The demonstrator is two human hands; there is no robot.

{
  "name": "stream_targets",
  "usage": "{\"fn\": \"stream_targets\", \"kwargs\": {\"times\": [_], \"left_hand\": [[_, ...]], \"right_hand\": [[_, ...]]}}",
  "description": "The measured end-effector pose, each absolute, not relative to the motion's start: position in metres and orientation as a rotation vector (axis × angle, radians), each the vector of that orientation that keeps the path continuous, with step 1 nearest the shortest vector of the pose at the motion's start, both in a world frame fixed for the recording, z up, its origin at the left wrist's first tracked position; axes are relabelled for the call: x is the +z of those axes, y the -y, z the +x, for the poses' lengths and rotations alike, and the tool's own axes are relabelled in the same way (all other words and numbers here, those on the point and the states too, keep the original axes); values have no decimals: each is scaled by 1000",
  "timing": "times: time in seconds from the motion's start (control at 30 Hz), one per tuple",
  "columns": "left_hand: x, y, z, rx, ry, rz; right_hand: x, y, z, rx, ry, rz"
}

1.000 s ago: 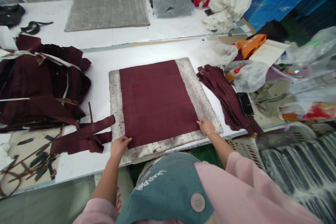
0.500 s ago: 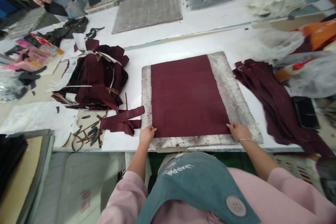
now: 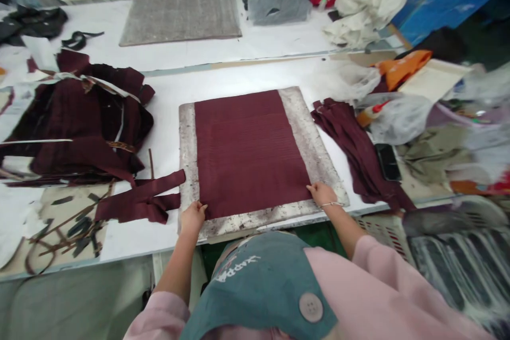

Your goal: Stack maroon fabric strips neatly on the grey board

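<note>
From the head view, your left hand point(image 3: 192, 216) and right hand point(image 3: 321, 193) each sit at a near corner of the maroon fabric sheet point(image 3: 249, 151), fingers bent onto its near edge. The sheet lies flat on the grey board point(image 3: 305, 133), running away from you across the worktop point(image 3: 167, 90).

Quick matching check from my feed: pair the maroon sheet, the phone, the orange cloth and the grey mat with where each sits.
1. maroon sheet
2. phone
3. orange cloth
4. grey mat

A. far table, left of centre
B. on the speckled board, both hands at its near corners
C. right, beside the maroon strips
D. far right, behind the plastic bags

Pairs: 1-B, 2-C, 3-D, 4-A
</note>
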State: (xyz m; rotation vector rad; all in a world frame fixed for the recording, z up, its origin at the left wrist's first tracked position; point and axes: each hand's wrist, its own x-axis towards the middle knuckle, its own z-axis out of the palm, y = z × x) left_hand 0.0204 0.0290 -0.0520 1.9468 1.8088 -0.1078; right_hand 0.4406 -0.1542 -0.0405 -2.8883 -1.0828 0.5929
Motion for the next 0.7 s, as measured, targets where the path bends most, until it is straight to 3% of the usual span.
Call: {"fn": "stream_targets", "kwargs": {"times": [0.4, 0.7], "left_hand": [[-61, -29, 18, -143, -1829, 1989], [-74, -9, 15, 394, -1992, 2129]], "right_hand": [[-40, 153, 438, 586, 1033, -2905], [-23, 150, 433, 662, 1011, -3014]]}}
